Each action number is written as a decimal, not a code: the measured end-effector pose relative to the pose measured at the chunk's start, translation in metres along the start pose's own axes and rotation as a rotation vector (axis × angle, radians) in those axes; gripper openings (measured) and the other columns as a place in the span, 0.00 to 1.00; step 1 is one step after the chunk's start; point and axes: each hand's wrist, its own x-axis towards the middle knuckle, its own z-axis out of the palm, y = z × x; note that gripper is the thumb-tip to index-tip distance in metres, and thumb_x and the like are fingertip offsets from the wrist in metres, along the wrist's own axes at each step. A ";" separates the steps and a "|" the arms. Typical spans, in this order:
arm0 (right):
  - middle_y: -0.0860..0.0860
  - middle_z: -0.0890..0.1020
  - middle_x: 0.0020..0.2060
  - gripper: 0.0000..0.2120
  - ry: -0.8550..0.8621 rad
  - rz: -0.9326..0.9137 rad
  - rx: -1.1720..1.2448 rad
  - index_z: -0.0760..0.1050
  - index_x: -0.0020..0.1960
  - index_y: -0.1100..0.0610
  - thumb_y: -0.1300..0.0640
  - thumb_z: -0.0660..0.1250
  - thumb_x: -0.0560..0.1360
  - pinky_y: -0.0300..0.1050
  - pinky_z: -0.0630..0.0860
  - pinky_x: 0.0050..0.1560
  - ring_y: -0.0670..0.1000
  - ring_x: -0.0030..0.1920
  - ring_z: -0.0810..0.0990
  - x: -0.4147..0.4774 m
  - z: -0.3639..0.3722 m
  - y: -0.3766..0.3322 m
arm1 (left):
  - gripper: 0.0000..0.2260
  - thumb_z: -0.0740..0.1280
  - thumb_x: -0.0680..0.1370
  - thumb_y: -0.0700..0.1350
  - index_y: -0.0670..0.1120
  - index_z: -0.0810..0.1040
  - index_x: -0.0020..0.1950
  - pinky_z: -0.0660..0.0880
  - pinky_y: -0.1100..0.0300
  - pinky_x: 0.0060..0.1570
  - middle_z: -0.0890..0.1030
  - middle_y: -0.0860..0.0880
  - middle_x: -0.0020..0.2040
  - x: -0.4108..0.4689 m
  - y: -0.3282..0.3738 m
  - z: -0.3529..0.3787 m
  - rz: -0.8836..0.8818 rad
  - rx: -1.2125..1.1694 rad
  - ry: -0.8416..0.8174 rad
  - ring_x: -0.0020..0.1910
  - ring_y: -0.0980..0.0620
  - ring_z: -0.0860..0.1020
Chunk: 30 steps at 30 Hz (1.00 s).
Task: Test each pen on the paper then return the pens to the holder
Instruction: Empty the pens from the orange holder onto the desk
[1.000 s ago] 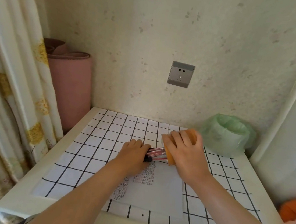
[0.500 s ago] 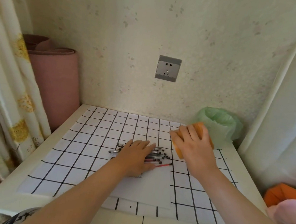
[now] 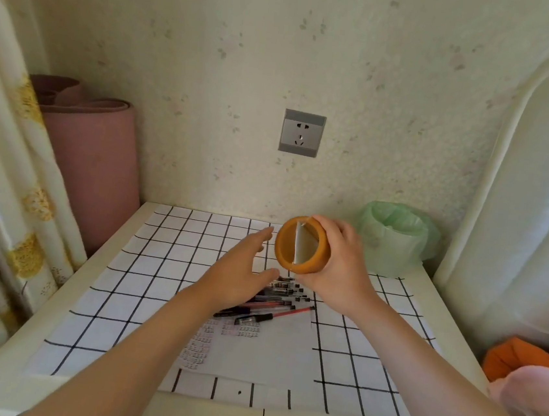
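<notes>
My right hand (image 3: 341, 265) grips an orange round pen holder (image 3: 301, 244), tipped on its side above the table with its mouth facing me. A white divider shows inside it and no pens. Several red and black pens (image 3: 273, 301) lie in a loose pile on the table below, partly on a white sheet of paper (image 3: 265, 349) that carries rows of small marks. My left hand (image 3: 242, 272) hovers just above the pile with fingers straight and spread, holding nothing. It hides part of the pile.
A black-grid cloth (image 3: 159, 263) covers the small white table. A green bin with a plastic liner (image 3: 395, 237) stands at the back right. A rolled pink mat (image 3: 91, 161) and a curtain (image 3: 5, 179) are left. Orange and pink fabric (image 3: 520, 372) lies right.
The pens have come out of the holder onto the table. My right hand has lifted the holder and turned its mouth toward me. My left hand has risen off the pens.
</notes>
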 end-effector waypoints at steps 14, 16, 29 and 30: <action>0.38 0.73 0.59 0.41 -0.087 0.165 0.416 0.66 0.63 0.35 0.45 0.84 0.57 0.48 0.77 0.60 0.44 0.60 0.74 0.066 0.123 -0.052 | 0.23 0.71 0.77 0.51 0.56 0.70 0.71 0.72 0.59 0.55 0.72 0.55 0.69 0.022 -0.056 -0.081 -0.168 -0.195 0.288 0.64 0.54 0.74; 0.35 0.75 0.57 0.39 -0.117 0.184 0.454 0.68 0.62 0.36 0.47 0.84 0.58 0.49 0.77 0.59 0.43 0.58 0.76 0.074 0.137 -0.053 | 0.23 0.71 0.76 0.53 0.57 0.71 0.70 0.73 0.57 0.56 0.74 0.56 0.68 0.027 -0.071 -0.090 -0.175 -0.171 0.283 0.64 0.53 0.75; 0.48 0.73 0.63 0.44 -0.134 0.269 0.456 0.70 0.66 0.41 0.42 0.83 0.53 0.50 0.79 0.58 0.48 0.59 0.76 0.138 0.206 -0.063 | 0.25 0.69 0.76 0.55 0.53 0.70 0.73 0.74 0.49 0.63 0.70 0.51 0.68 0.071 -0.129 -0.120 -0.284 -0.196 0.473 0.64 0.50 0.73; 0.48 0.73 0.64 0.48 -0.134 0.280 0.446 0.68 0.68 0.42 0.40 0.83 0.52 0.50 0.79 0.58 0.49 0.60 0.76 0.142 0.208 -0.062 | 0.26 0.68 0.77 0.56 0.53 0.70 0.73 0.74 0.50 0.62 0.70 0.50 0.68 0.073 -0.132 -0.122 -0.288 -0.175 0.478 0.62 0.50 0.73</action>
